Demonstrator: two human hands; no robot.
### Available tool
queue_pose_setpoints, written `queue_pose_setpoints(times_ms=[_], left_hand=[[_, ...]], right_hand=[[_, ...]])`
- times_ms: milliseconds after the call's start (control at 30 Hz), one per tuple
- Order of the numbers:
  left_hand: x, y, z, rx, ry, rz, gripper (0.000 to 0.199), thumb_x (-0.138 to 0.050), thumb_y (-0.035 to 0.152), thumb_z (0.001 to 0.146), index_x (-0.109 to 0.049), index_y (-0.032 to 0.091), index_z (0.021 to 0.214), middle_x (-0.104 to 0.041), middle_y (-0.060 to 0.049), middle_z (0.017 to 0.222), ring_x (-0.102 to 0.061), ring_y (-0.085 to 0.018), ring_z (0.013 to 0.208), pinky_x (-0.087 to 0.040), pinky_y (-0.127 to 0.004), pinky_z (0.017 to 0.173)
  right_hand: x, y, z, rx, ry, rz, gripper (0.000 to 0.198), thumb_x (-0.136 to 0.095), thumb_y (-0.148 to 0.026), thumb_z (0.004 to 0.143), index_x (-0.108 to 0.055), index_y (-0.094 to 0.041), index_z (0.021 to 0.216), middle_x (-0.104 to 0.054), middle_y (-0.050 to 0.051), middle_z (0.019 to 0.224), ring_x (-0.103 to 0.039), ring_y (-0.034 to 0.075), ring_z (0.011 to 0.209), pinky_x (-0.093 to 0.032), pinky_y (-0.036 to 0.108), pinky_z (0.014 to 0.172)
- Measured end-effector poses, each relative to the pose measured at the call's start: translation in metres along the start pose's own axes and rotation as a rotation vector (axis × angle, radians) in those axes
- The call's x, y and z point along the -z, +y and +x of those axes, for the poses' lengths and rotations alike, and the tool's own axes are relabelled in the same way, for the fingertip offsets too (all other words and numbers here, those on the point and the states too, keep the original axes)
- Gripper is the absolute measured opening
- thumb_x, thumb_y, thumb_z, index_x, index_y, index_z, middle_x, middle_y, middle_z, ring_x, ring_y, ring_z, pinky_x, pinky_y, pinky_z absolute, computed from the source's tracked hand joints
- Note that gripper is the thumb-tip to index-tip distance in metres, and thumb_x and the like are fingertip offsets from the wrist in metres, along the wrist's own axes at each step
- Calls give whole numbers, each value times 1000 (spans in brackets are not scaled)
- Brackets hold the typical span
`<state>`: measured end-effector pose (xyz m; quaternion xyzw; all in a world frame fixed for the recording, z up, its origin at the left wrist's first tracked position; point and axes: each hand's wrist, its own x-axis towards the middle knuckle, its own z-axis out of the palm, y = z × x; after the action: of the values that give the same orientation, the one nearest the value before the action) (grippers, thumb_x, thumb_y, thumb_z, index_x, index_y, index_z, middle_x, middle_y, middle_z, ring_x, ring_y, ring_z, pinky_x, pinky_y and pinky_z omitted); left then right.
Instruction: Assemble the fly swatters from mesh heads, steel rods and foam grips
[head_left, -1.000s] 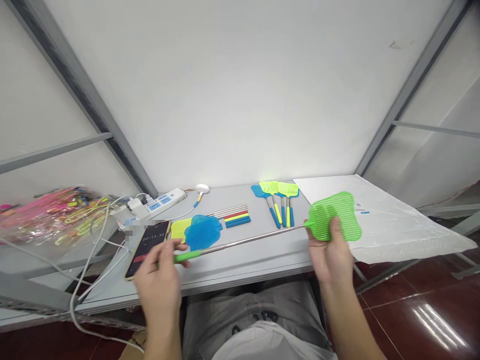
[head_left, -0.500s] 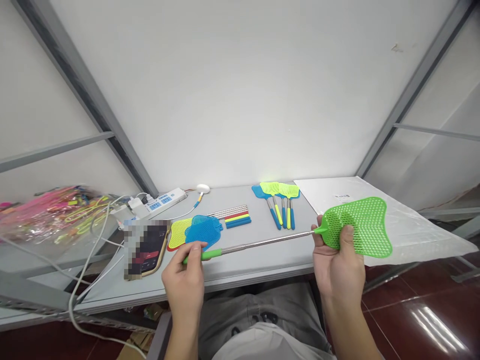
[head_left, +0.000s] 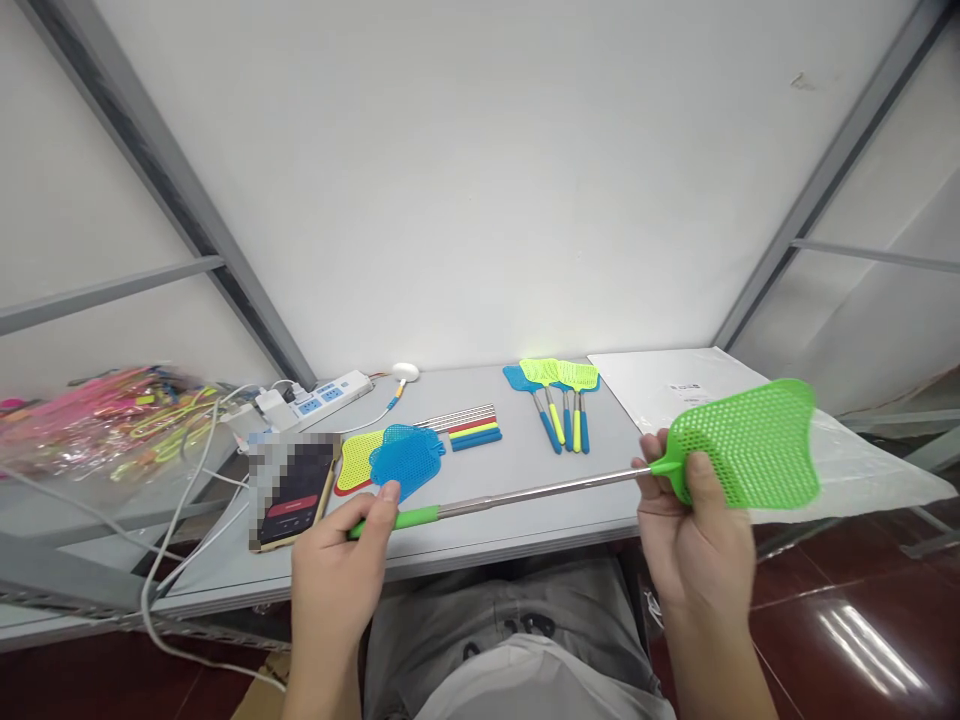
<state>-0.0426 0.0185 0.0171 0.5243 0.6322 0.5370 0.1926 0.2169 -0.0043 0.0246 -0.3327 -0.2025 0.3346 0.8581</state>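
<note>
A green plastic fly swatter with a mesh head and a telescopic metal rod (head_left: 540,492) is held out level above the front edge of the grey table (head_left: 517,520). The right hand (head_left: 694,530) pinches the mesh head near its neck, thumb on top, while the left hand (head_left: 337,580) is closed around the green grip at the other end. The rod looks drawn out to nearly full length, so the step in hand seems to be stretching or checking the handle. Any next move would need both ends kept steady and in line. Beyond it on the table lie a pile of loose blue and yellow mesh heads (head_left: 394,462), a bundle of coloured handles with steel rods (head_left: 469,430), four finished swatters (head_left: 559,400), a phone (head_left: 292,492) and a white power strip (head_left: 326,390).
</note>
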Motion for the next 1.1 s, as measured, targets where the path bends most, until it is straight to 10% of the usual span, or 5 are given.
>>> queue_pose_setpoints(times_ms=[233,400,600,833,1100], left_hand=[[18,-14,10,-85,-565,73,47,-60,47,86,-52,18,49,-44,3,49,-42,-12,52,-34,-24,52],[8,-15,11,39,-337,-435,37,-59,51,85,-72,17,85,-70,-8,82,-65,-24,80,-54,-33,65],[-16,-4,1,155,-265,-627,45,-55,55,87,-70,14,76,-70,-10,77,-67,-24,77,-55,-32,59],[-61,4,-38,194,-419,-668,46,-47,51,93,-67,15,72,-66,-7,76,-64,-22,77,-53,-33,73],[-56,-1,-30,175,-766,-451,39,-51,49,93,-60,17,72,-49,2,56,-49,-12,53,-39,-23,55]], right_hand=[[4,28,13,-191,-54,-23,26,-72,-38,82,-71,-15,96,-76,6,89,-72,19,91,-59,29,76],[-3,33,1,-164,-48,-38,32,-69,-40,84,-69,-14,102,-76,8,87,-73,22,91,-59,39,83],[-9,36,-11,-125,-34,-40,32,-66,-41,86,-67,-14,104,-76,10,93,-72,24,96,-57,43,88],[-21,44,-43,-194,-201,-69,24,-65,-39,87,-67,-18,99,-77,8,84,-72,26,94,-57,47,86],[-7,48,-20,-220,-266,-136,30,-61,-40,90,-69,-14,103,-76,11,93,-72,26,95,-57,43,84]])
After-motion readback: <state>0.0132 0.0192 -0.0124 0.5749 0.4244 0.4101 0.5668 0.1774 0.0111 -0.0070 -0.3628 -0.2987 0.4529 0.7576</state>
